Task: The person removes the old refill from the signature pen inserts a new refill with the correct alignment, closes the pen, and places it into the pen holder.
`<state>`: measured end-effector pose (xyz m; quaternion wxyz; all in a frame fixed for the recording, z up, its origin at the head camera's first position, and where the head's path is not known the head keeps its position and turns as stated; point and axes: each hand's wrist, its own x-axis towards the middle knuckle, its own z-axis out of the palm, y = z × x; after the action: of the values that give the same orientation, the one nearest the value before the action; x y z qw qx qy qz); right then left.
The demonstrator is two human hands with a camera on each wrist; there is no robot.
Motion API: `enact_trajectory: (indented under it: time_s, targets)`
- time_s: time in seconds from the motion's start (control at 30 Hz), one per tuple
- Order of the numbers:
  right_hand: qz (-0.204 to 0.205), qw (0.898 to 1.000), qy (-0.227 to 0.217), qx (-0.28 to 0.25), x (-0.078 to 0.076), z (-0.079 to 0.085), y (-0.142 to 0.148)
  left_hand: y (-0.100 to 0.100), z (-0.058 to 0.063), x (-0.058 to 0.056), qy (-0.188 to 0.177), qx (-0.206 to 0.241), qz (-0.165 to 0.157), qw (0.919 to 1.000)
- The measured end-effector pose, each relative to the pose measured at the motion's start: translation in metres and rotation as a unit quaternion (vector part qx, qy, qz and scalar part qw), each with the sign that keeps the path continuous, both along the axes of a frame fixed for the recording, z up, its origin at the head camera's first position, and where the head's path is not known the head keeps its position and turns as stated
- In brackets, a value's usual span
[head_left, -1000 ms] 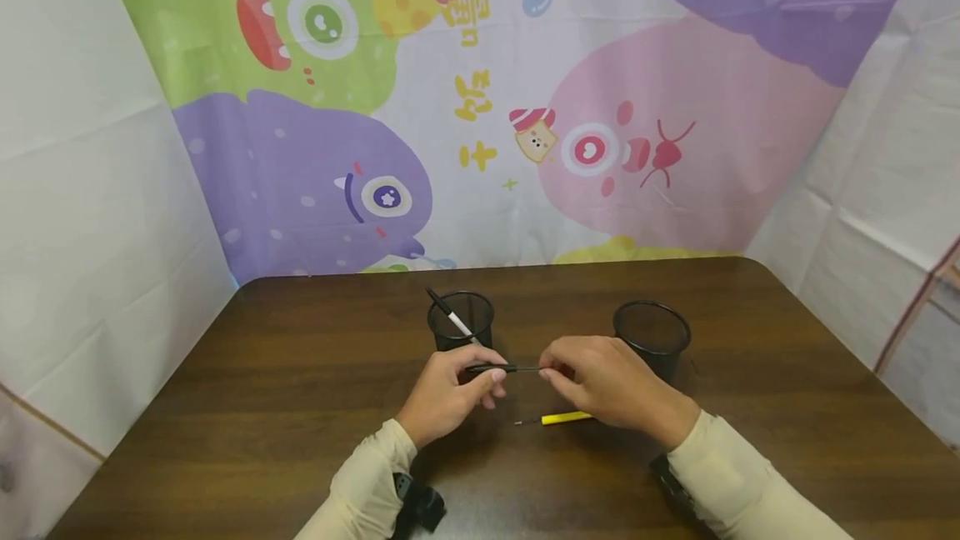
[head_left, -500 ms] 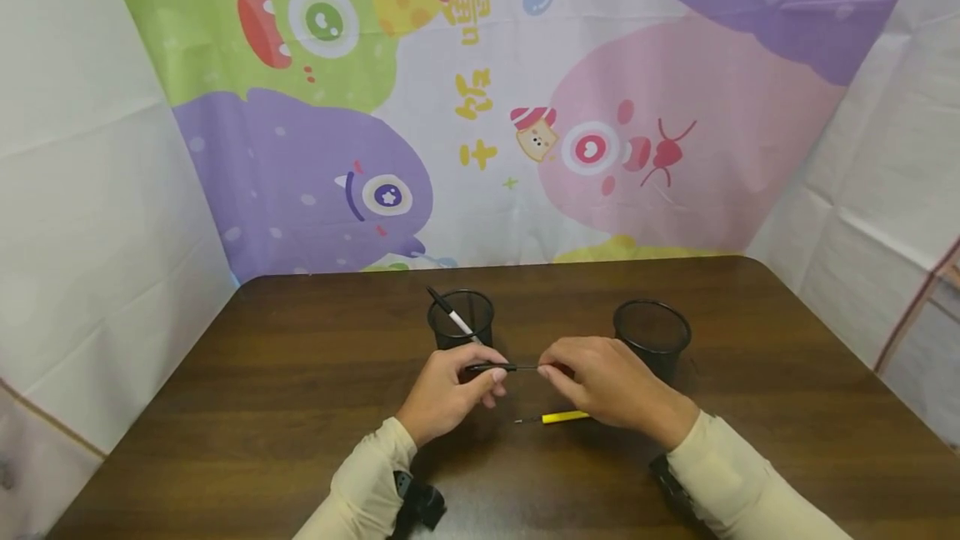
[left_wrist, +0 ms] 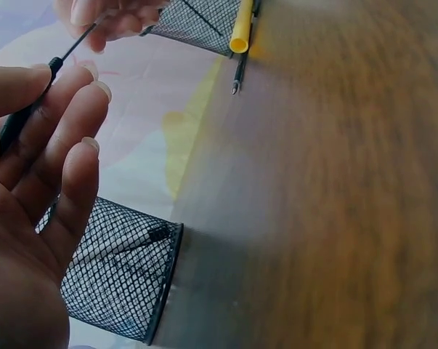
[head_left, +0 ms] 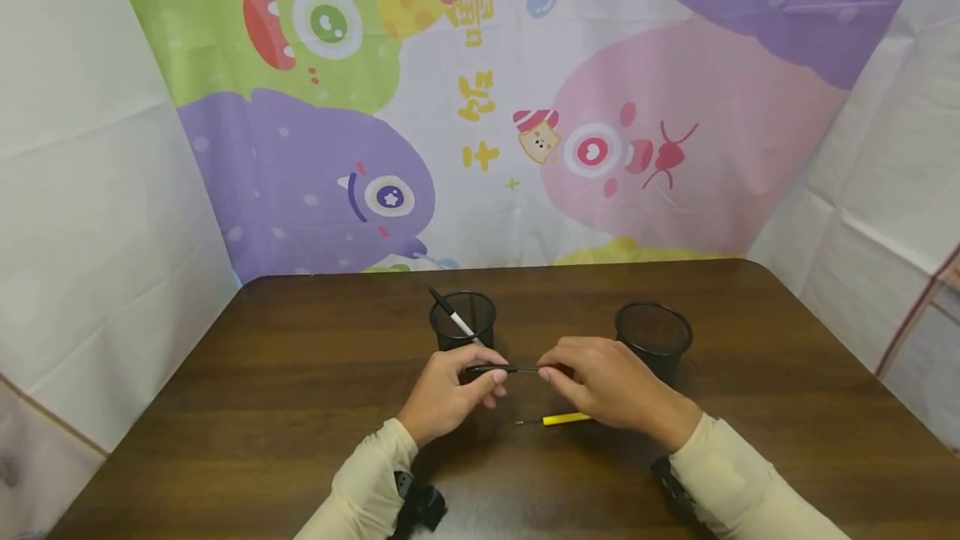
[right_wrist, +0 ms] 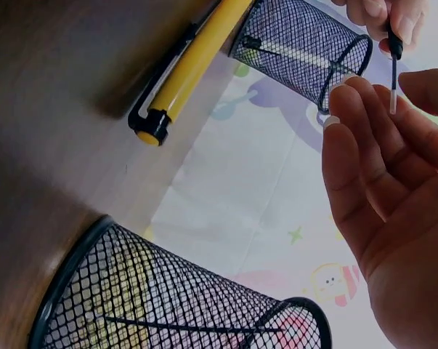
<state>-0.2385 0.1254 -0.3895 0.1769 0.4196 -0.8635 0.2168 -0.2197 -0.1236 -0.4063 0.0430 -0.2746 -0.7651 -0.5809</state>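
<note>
In the head view my left hand (head_left: 446, 394) pinches a black pen section (head_left: 487, 368) between thumb and forefinger. A thin refill (head_left: 527, 369) sticks out of it towards my right hand (head_left: 618, 382). My right thumb and forefinger pinch the refill's far end, which looks pale in the right wrist view. Below the hands a yellow pen barrel (head_left: 564, 419) lies on the table, partly hidden by my right hand. A dark refill (left_wrist: 237, 81) with a metal tip shows at its open end in the left wrist view.
Behind my left hand stands a black mesh pen cup (head_left: 450, 343) with a white-and-black pen (head_left: 459, 322) leaning in it. A second mesh cup (head_left: 663, 363) is just behind my right hand. The brown table (head_left: 315, 340) meets a printed cloth (head_left: 480, 215) at its far edge.
Both hands keep nearly the same pose and place on the pen section and refill. The head view has shifted very slightly.
</note>
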Motion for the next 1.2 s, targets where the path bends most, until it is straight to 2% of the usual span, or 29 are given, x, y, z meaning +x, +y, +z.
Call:
enact_trajectory:
  time_s: [0.43, 0.77, 1.03, 1.2]
  targets:
    - [-0.026, 0.997, -0.051, 0.048, -0.001, 0.003, 0.007, 0.000, -0.001, -0.001, 0.010, 0.005, 0.002, 0.9999]
    - [-0.022, 0.995, -0.069, 0.067, -0.003, 0.002, 0.013, 0.000, -0.001, 0.000, 0.001, 0.007, 0.008, 0.9999]
    - [-0.011, 0.982, -0.155, 0.107, -0.005, 0.003, 0.018, -0.001, -0.001, 0.000, 0.008, 0.004, 0.011, 0.9999]
    - [-0.017, 0.973, -0.184, 0.140, -0.004, 0.000, 0.017, -0.001, -0.001, 0.000, 0.009, 0.003, 0.011, 0.9999]
